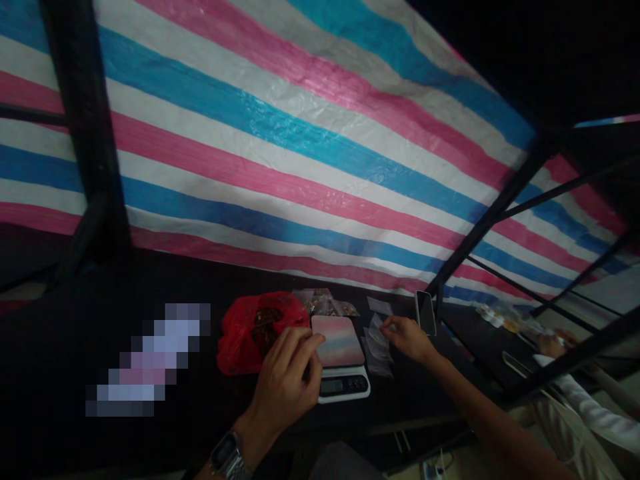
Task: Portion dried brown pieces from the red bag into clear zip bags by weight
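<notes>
My left hand (287, 373), with a watch on its wrist, is between a red plastic bag (233, 333) and a small white digital scale (345, 393). Its fingers are loosely bent and apart, close to the left edge of the scale's plate (337, 340), with nothing visible in them. Inside the red bag lies a heap of small brownish, metallic-looking pieces (267, 323). To the right of the scale, my right hand (407, 338) pinches the edge of a small clear plastic bag (379, 340), one of several lying overlapped there.
Filled clear bags (325, 303) lie behind the scale. A phone (425, 313) rests near a black frame post. A pixelated patch covers something at left. Striped sheeting (280, 180) hangs behind the dark table. At far right, another person's hand (550, 345) is near plastic bags.
</notes>
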The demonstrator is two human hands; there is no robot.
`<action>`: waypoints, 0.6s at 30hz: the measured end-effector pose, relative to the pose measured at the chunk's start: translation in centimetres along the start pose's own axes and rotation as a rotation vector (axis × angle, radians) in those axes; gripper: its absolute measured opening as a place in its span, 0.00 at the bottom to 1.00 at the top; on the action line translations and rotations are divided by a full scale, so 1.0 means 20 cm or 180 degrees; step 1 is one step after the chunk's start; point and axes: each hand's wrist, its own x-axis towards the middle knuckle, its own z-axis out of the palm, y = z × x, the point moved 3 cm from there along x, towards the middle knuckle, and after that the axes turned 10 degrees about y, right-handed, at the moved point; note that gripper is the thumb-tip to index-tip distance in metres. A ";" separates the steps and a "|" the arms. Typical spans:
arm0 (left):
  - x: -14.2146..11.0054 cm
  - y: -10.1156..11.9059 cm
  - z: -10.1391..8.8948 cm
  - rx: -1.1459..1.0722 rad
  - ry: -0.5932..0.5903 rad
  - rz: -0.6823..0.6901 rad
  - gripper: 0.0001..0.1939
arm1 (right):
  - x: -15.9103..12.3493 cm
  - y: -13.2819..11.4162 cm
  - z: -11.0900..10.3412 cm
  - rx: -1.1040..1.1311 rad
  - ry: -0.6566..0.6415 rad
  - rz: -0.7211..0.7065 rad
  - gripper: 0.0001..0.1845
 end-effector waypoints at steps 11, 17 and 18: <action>-0.13 0.00 0.12 -0.0710 -0.0493 -0.1254 0.34 | -0.42 -0.81 -0.04 0.2427 -0.0817 -0.0742 0.16; -0.09 -0.02 0.03 -0.0844 -0.0737 -0.1037 0.20 | -0.39 -0.79 -0.05 0.2710 -0.0880 -0.0412 0.17; -0.08 -0.03 0.02 -0.0861 -0.0793 -0.1006 0.18 | -0.39 -0.79 -0.05 0.2694 -0.0912 -0.0307 0.17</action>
